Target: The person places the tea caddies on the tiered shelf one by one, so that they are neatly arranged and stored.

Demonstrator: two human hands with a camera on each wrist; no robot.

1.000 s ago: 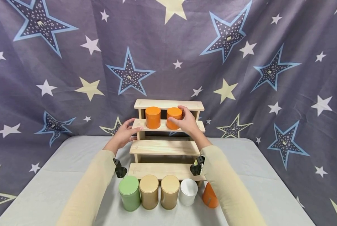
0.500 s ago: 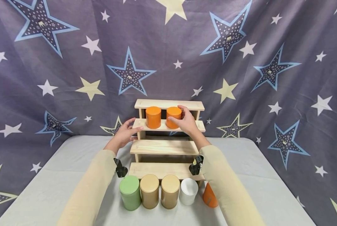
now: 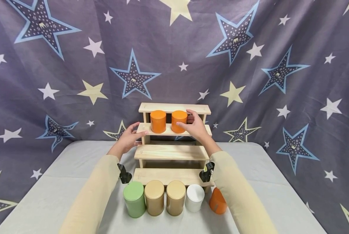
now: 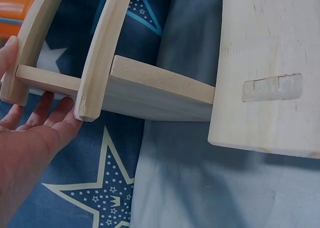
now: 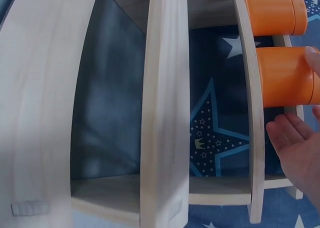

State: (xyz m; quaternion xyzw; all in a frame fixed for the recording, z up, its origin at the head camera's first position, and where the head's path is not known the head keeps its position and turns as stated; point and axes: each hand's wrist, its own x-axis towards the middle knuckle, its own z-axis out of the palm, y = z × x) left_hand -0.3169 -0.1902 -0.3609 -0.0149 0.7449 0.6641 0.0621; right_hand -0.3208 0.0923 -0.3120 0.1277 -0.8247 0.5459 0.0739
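Observation:
A light wooden four-step shelf (image 3: 171,152) stands against the star-print cloth. On its second step from the top, two orange canisters, a left one (image 3: 158,123) and a right one (image 3: 178,121), stand upright with a small gap between them. My left hand (image 3: 127,139) holds the left end of that step, thumb on top and fingers beneath, as the left wrist view confirms. Beside the right canister is my right hand (image 3: 197,127). In the right wrist view the thumb touches or nearly touches the canister (image 5: 286,77), while the other fingers (image 5: 289,130) stand clear of it.
Before the shelf, a row on the pale cloth-covered table (image 3: 60,191) holds a green canister (image 3: 134,201), two gold canisters (image 3: 154,200) (image 3: 175,200) and a white one (image 3: 194,199). An orange object (image 3: 218,201) sits partly behind the right sleeve.
My right hand's fingers have loosened from the right orange canister and shifted slightly right; the canister stays on its step. The left hand keeps its hold.

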